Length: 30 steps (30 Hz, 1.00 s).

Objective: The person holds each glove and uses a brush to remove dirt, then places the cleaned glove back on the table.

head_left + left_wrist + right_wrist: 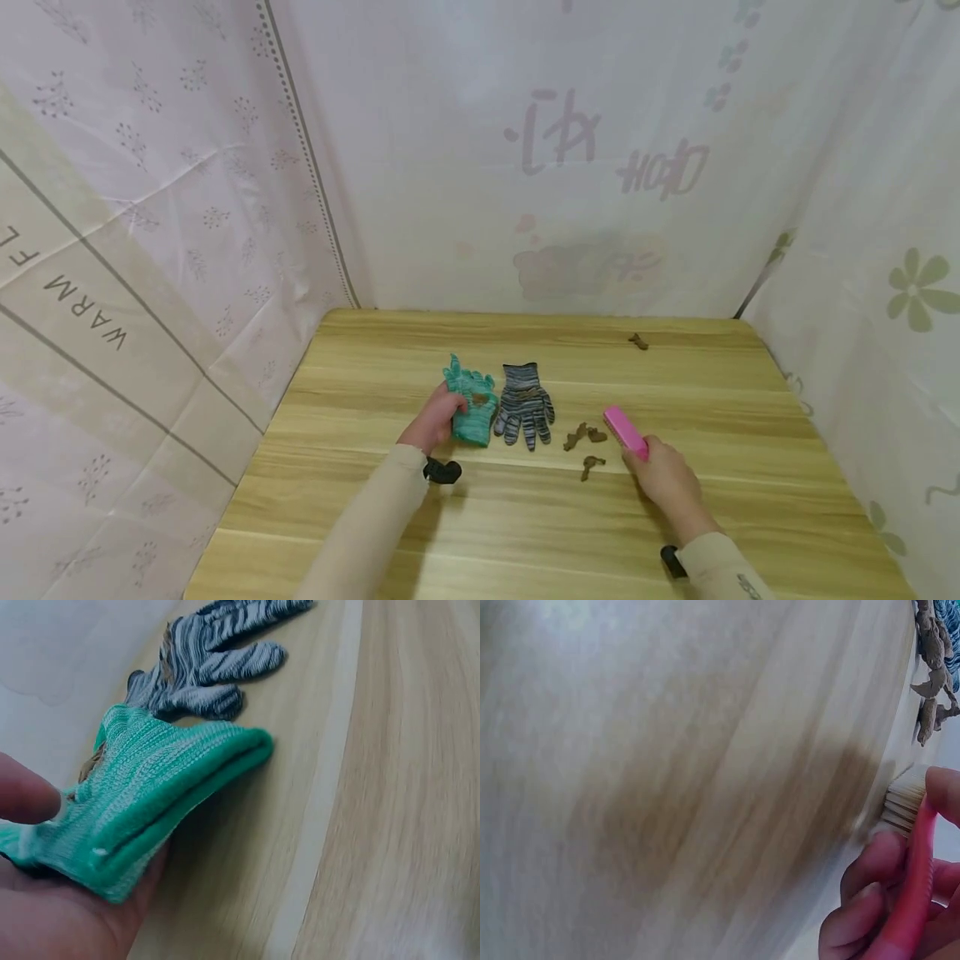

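My left hand (437,417) holds a green knit glove (472,427) by its side, thumb on top and the rest of the hand beneath. A brown patch (480,399) marks this glove, and its cuff points toward me, lifted off the wood in the left wrist view. Beside it a grey-and-black striped glove (527,417) lies flat, fingers toward me, with a brown smear across it. My right hand (670,481) grips a pink brush (627,433) by the handle. Its pale bristles (904,801) show in the right wrist view.
Several brown, irregular pieces (591,463) lie between the striped glove and the brush. Another brown piece (639,342) sits near the table's back right edge. The wood-grain table (360,358) is enclosed by printed cloth curtains (420,167) at the back and both sides.
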### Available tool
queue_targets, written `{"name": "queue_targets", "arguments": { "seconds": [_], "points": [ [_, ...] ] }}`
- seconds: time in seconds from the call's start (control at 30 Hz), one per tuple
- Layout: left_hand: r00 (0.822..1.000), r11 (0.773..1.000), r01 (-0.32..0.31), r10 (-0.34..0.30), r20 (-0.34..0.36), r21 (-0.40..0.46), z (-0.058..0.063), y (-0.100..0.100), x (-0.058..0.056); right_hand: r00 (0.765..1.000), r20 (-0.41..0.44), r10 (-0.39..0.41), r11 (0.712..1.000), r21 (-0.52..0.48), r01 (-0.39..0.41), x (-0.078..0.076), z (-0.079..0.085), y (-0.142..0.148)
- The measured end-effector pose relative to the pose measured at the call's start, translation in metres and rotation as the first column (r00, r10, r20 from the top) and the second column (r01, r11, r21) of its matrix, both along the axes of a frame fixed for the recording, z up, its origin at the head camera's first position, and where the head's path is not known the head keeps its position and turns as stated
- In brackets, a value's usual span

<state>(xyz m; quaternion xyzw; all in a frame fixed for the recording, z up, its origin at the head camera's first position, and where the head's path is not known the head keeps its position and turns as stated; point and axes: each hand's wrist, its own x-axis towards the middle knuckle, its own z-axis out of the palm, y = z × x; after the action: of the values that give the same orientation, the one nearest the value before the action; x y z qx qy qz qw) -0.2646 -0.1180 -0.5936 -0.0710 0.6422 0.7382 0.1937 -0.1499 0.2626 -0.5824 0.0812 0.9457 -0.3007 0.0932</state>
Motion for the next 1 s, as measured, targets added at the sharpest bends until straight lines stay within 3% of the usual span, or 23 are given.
{"name": "queue_targets", "arguments": {
  "seconds": [0.2, 0.43, 0.63, 0.73, 0.83, 0.93, 1.0],
  "points": [
    [0.998, 0.991, -0.022, 0.015, -0.055, -0.135, 0.002, -0.008, -0.001, 1.0, 0.004, 0.004, 1.0, 0.021, -0.004, -0.001, 0.004, 0.0],
    [0.993, 0.946, -0.116, 0.101, -0.066, -0.304, 0.004, -0.018, 0.001, 1.0, -0.024, 0.013, 0.998, 0.059, -0.011, -0.006, 0.004, 0.002],
    [0.991, 0.909, -0.079, 0.026, -0.134, -0.409, 0.003, -0.025, 0.003, 0.996, -0.079, 0.029, 0.992, 0.125, -0.019, -0.007, 0.003, 0.002],
    [0.983, 0.873, -0.079, -0.012, -0.184, -0.481, 0.002, -0.028, 0.005, 0.993, -0.108, 0.039, 0.986, 0.167, -0.02, -0.008, 0.005, -0.001],
    [0.966, 0.811, -0.112, -0.046, -0.253, -0.574, 0.004, -0.03, 0.009, 0.99, -0.135, 0.043, 0.983, 0.184, -0.018, -0.008, 0.009, -0.006],
    [0.935, 0.732, -0.162, -0.101, -0.341, -0.662, 0.009, -0.028, 0.015, 0.983, -0.175, 0.052, 0.982, 0.19, -0.018, -0.008, 0.015, -0.012],
    [0.901, 0.697, -0.195, -0.151, -0.407, -0.69, 0.015, -0.024, 0.021, 0.976, -0.208, 0.067, 0.98, 0.197, -0.025, -0.007, 0.02, -0.016]
  ]
}}
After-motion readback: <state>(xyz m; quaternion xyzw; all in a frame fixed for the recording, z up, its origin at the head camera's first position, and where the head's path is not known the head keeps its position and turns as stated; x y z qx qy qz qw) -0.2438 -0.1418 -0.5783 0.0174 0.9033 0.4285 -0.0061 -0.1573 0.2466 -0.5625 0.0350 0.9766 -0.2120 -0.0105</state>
